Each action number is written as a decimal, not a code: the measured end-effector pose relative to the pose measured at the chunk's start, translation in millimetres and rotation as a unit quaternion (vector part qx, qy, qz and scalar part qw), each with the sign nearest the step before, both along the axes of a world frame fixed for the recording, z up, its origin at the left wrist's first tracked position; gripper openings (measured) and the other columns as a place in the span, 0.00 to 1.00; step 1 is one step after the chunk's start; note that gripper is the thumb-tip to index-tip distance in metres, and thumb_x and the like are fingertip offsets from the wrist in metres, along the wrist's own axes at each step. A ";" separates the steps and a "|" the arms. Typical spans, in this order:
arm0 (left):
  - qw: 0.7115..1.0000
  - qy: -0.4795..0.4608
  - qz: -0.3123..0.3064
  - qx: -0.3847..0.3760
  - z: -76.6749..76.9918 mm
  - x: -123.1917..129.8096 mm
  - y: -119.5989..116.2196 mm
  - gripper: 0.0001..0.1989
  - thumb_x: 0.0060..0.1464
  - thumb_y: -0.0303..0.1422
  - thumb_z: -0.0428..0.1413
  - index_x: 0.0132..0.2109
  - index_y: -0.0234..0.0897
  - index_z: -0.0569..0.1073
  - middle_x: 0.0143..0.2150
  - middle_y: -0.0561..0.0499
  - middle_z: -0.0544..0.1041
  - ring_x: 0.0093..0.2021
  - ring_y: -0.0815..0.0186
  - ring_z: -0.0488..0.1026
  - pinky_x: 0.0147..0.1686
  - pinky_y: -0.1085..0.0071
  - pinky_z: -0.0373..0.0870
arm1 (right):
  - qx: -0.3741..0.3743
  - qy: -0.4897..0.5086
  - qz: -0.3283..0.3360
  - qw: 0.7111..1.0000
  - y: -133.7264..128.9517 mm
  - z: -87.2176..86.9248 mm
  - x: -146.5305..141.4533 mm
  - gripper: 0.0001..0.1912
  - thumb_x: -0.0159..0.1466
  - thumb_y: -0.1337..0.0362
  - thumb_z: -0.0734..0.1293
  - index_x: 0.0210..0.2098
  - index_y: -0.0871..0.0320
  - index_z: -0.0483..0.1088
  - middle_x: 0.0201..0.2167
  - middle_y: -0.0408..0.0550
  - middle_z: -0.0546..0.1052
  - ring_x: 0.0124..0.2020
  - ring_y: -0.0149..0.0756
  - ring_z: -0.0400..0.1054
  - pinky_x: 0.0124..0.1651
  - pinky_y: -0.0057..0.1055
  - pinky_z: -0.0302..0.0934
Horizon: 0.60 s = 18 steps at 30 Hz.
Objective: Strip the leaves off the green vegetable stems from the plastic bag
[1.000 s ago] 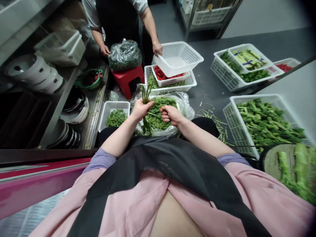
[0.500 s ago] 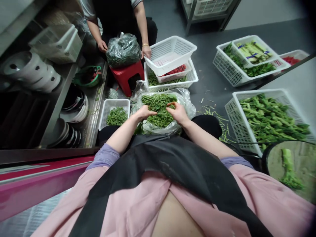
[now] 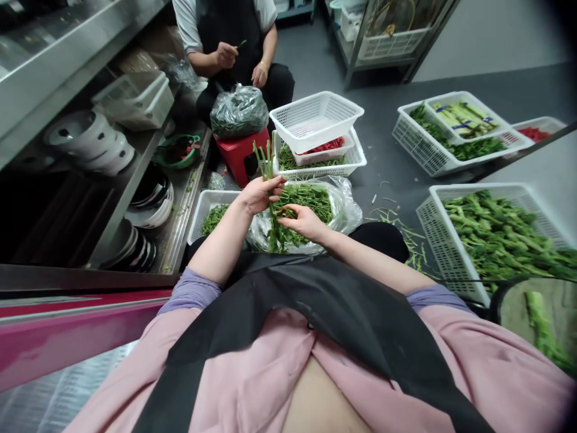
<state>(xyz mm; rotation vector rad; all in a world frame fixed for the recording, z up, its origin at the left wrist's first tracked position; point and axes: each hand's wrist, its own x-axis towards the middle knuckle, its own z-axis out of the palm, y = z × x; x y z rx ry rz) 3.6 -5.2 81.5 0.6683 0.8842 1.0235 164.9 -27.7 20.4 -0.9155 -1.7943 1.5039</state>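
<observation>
My left hand (image 3: 261, 193) is closed round a bunch of long green leafy vegetable stems (image 3: 271, 165), held upright with bare ends upward and leaves downward. Curled but apart, the fingers of my right hand (image 3: 304, 224) reach the side of this bunch below my left hand; I see nothing gripped in them. Beneath both hands, more green stems (image 3: 311, 201) lie in an open clear plastic bag (image 3: 347, 204) before my lap. A white basket (image 3: 195, 218) with cut greens stands left of the bag.
Across from me a co-worker (image 3: 229, 36) sits behind a tied bag of greens (image 3: 238, 111) on a red stool (image 3: 234, 157). White baskets (image 3: 315, 123) are stacked ahead. A broccoli-like vegetable basket (image 3: 435, 210) stands right. Metal shelving (image 3: 135, 198) runs along the left.
My left hand has lifted a bunch of stems from the pile and turned it upright. My right hand has moved left towards it. The co-worker's hands have left the bag and basket.
</observation>
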 end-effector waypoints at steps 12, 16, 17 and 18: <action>0.989 0.054 0.140 0.000 -9.5 21.7 0.7 0.13 0.56 0.35 0.59 0.29 0.33 0.66 0.25 0.53 0.70 0.24 0.72 0.69 0.22 0.77 0.66 | -0.110 0.032 -0.051 0.992 -0.8 2.9 6.8 0.16 0.55 0.53 0.67 0.35 0.58 0.68 0.16 0.34 0.58 0.19 0.26 0.50 0.25 0.26 0.48; 0.961 0.214 0.168 0.056 -19.7 18.3 -0.9 0.17 0.56 0.38 0.59 0.25 0.33 0.66 0.20 0.54 0.67 0.19 0.73 0.64 0.17 0.78 0.60 | 0.035 -0.041 -0.117 0.992 9.6 0.0 9.8 0.11 0.53 0.58 0.66 0.28 0.61 0.68 0.22 0.41 0.68 0.26 0.29 0.58 0.32 0.27 0.54; 0.950 0.251 0.169 0.075 -22.1 16.3 -2.0 0.18 0.56 0.38 0.59 0.23 0.34 0.65 0.19 0.55 0.65 0.17 0.74 0.62 0.15 0.78 0.56 | 0.046 -0.046 -0.145 0.987 13.2 -2.8 10.9 0.10 0.53 0.59 0.65 0.27 0.61 0.67 0.23 0.42 0.68 0.27 0.29 0.59 0.33 0.28 0.54; 0.942 0.275 0.168 0.093 -23.5 13.9 -3.3 0.19 0.55 0.38 0.59 0.23 0.34 0.64 0.17 0.56 0.63 0.15 0.75 0.60 0.14 0.78 0.53 | 0.042 -0.044 -0.174 0.983 16.9 -6.6 12.4 0.09 0.54 0.59 0.65 0.27 0.60 0.67 0.22 0.41 0.68 0.26 0.29 0.58 0.32 0.27 0.54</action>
